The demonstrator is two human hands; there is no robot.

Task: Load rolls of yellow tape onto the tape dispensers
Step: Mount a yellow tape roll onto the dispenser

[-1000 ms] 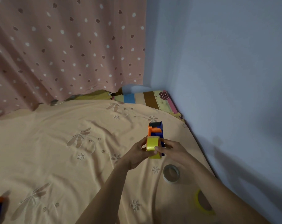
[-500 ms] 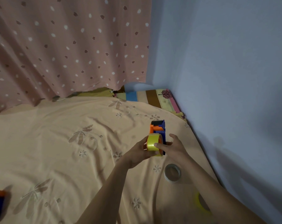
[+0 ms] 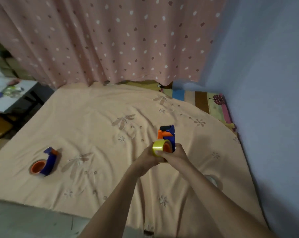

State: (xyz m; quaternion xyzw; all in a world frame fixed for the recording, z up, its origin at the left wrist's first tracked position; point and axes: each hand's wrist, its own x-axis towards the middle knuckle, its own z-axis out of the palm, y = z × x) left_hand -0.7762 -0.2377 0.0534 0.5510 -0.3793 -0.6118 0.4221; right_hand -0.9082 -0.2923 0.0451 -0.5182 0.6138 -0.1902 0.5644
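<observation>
A blue and orange tape dispenser (image 3: 167,134) is held upright above the bed, right of the middle. A yellow tape roll (image 3: 158,148) sits against its orange hub on the left side. My left hand (image 3: 148,160) grips the roll from below and the left. My right hand (image 3: 177,154) holds the dispenser's lower end from the right. A second blue and orange dispenser (image 3: 45,163) lies on its side on the sheet at the left, with nothing on its hub. Another tape roll (image 3: 214,181) lies on the sheet, mostly hidden behind my right forearm.
A peach flowered bedsheet (image 3: 102,126) covers the bed. A dotted pink curtain (image 3: 111,40) hangs behind it and a bluish wall (image 3: 274,100) runs along the right. A striped pillow (image 3: 201,100) lies in the far corner. A white table (image 3: 8,97) stands at the far left.
The view has swung left and down, bringing the second dispenser fully into sight. Both hands stay on the roll and dispenser, with the roll pushed closer onto the hub.
</observation>
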